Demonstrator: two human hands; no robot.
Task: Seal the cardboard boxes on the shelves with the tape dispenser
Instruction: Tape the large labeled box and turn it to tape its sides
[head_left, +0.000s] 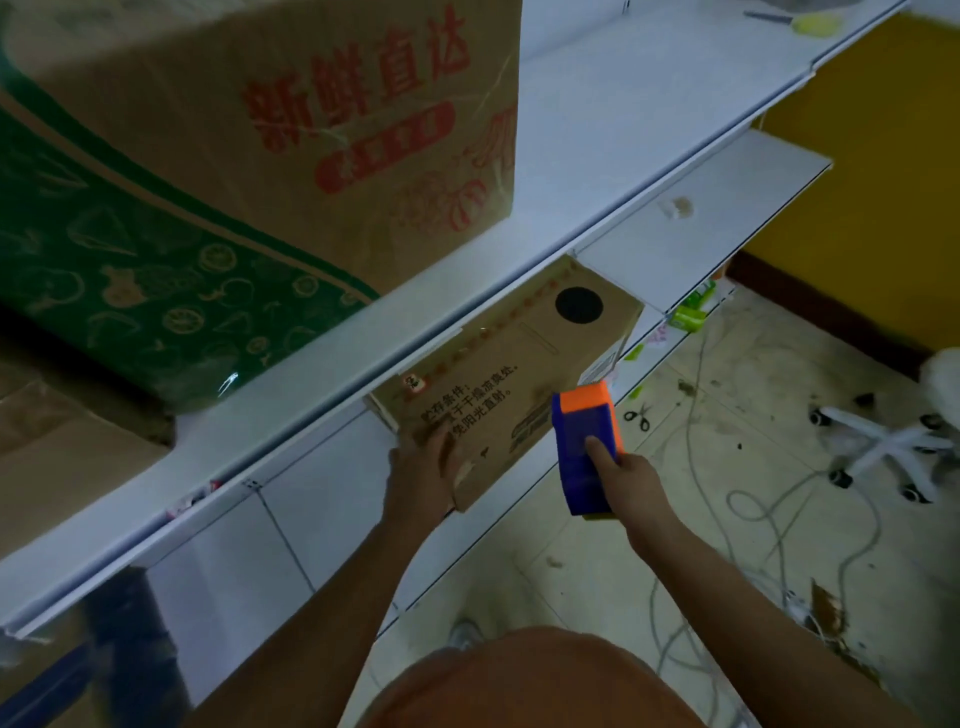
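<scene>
A small brown cardboard box (511, 374) with black print and a round black hole lies on the lower white shelf (332, 493), partly under the shelf above. My left hand (421, 467) holds its near left corner. My right hand (631, 475) grips a blue and orange tape dispenser (587, 447), whose orange end sits against the box's right side. A large brown box (291, 119) with red characters stands on the upper shelf (597, 135), next to a green-printed box (119, 270).
Another brown carton (57, 457) sits at the far left. On the floor to the right lie scissors (638, 417), loose grey cables (769, 519), a white chair base (878, 449) and green packets (688, 312). A yellow wall (872, 182) rises behind.
</scene>
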